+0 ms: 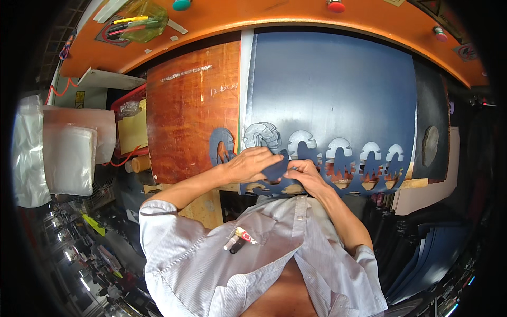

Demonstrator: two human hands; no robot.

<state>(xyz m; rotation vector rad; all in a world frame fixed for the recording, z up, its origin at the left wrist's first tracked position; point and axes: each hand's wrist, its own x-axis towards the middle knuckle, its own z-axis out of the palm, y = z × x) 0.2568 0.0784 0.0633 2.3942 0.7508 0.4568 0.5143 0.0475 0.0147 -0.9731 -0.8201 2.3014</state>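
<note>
A dark blue sheet [332, 90] lies on the board in front of me, its near edge cut into a row of curved, notched openings. Between my hands is a dark blue curved piece [276, 169]. My left hand [250, 162] is closed on its left side, fingers over the top. The fingers of my right hand [304, 173] pinch the right edge; the fingertips are partly hidden. Just beyond my left hand rests a stack of notched C-shaped pieces [262, 134]. Another C-shaped piece [220, 142] lies left of the stack on the brown board.
The brown wooden board [185, 116] spans the left of the bench. Orange machine housing [253, 13] with coloured buttons runs along the back. At far left are a red basket [127, 98] and clear plastic bags [68, 158]. A grey oval stone-like block [430, 145] sits at right.
</note>
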